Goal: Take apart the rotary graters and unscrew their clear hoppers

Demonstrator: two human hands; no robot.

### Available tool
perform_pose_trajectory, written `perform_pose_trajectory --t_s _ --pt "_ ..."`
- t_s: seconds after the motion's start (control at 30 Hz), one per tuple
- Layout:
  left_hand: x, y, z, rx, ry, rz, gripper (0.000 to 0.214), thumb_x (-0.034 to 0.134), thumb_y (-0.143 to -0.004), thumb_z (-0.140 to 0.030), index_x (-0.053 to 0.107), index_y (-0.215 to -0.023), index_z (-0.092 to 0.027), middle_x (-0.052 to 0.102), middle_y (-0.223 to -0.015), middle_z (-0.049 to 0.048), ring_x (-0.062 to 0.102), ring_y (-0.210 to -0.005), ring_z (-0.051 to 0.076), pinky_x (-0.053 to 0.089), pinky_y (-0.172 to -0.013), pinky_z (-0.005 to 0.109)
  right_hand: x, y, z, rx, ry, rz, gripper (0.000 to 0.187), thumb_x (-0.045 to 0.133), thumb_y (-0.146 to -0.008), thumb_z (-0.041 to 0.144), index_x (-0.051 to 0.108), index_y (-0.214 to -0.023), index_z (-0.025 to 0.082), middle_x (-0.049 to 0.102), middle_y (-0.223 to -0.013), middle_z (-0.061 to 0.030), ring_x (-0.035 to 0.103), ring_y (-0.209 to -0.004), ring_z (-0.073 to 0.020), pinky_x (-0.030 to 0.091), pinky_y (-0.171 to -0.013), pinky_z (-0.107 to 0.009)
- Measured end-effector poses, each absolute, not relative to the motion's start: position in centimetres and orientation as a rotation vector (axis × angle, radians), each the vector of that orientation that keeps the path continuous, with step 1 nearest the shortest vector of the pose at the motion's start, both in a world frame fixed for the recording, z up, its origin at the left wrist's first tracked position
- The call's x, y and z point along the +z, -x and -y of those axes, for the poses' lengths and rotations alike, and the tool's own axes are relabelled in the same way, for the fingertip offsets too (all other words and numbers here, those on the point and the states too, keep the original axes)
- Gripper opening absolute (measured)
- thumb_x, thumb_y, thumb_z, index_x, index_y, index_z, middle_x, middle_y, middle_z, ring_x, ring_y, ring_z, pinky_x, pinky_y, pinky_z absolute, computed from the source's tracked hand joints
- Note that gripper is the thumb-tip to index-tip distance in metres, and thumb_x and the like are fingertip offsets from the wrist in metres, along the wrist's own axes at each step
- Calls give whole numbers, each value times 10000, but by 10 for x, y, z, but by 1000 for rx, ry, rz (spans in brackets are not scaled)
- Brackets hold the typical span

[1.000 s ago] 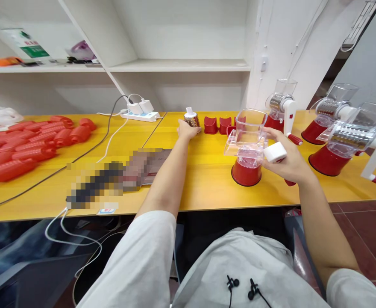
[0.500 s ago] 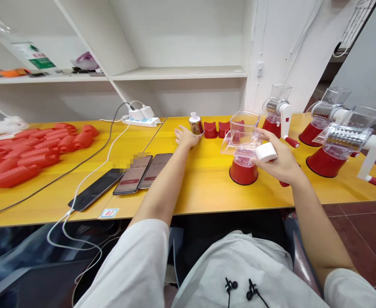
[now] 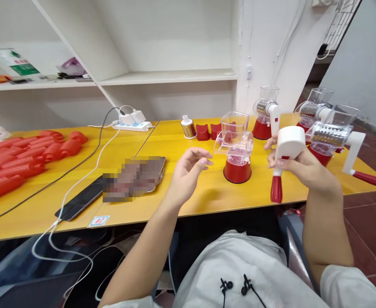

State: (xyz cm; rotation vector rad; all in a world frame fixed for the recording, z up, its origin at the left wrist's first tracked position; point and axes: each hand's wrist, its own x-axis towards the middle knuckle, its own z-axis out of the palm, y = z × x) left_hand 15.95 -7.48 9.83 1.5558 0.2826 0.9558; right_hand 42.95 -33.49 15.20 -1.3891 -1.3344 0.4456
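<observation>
My right hand (image 3: 303,164) grips a white crank handle (image 3: 290,141) with a red grip hanging downward, raised above the table's front edge. My left hand (image 3: 189,173) is empty, its fingers apart and curved, left of a rotary grater body (image 3: 236,149). That body has a clear plastic hopper and a red base, and stands upright with no drum seen in it. Farther back, a metal grater drum (image 3: 188,128) with a white stem stands beside red curved pieces (image 3: 203,132).
Several rotary graters with drums and cranks, such as this one (image 3: 327,137), stand at the right. Red plastic parts (image 3: 21,154) are heaped at the left. Phones (image 3: 82,199), white cables and a power strip (image 3: 133,125) lie between. White shelves (image 3: 168,76) rise behind the yellow table.
My left hand has drawn back from beside the drum toward me. My right hand has left the clear grater body and holds the crank handle up in front, turned red grip down.
</observation>
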Motion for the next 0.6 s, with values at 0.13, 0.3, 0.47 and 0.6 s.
perform_pose_trajectory --t_s 0.13,0.3,0.47,0.6 --pt "99 -156 123 795 -1461 -83 503 992 -1144 -761 945 -1402 -330 887 -1398 141 896 -1149 332 765 -1005 446 153 -385 312 827 1112 1330 575 966 -1136 762 813 -1363 257 906 -1322 -126 928 -1133 -304 808 -1061 -497" --pt "63 -138 137 801 -1360 -90 750 995 -1092 -870 915 -1607 -331 870 -1581 171 891 -1264 359 781 -1034 449 123 -330 263 1253 974 1331 768 1023 -1022 891 810 -1258 191 918 -1100 -103 930 -951 -241 787 -881 -355" --pt "26 -127 120 890 -1223 -204 747 1060 -982 -929 953 -1390 -313 961 -1294 156 966 -1215 413 815 -1021 536 78 -302 240 1528 983 1158 883 1065 -904 969 769 -1197 191 901 -1074 -84 914 -864 -197 790 -829 -315" --pt "17 -139 111 981 -1148 -239 855 1129 -814 -1002 861 -1170 -272 904 -986 80 939 -908 340 806 -869 501 59 -307 240 1589 1074 1099 858 1196 -852 801 769 -1298 205 902 -1291 -99 920 -975 -190 787 -773 -274"
